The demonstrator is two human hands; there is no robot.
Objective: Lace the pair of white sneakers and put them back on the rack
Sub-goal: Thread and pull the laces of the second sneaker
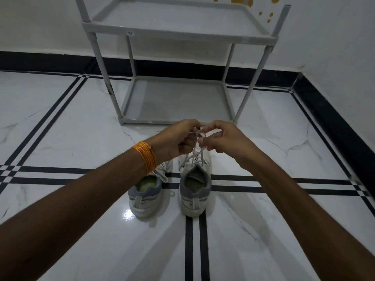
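A grey rack (182,33) stands with bare shelves on the marble floor (60,128), before it both sneakers (195,183) lying lengthwise, toes toward it, while the left hand (176,138) and right hand (223,138) pinch the right shoe's laces (199,151) between their fingers (203,141).

The floor (60,138) looks like polished marble-patterned tile, white with grey veins and black inlaid stripes, glossy enough to mirror a light spot. The rack (182,35) looks like matt grey plastic, its poles smooth. The two sneakers (194,191) look like white synthetic with grey knit cloth collars; their laces (195,151) are woven cord. A wound orange thread band (145,159) looks fibrous.
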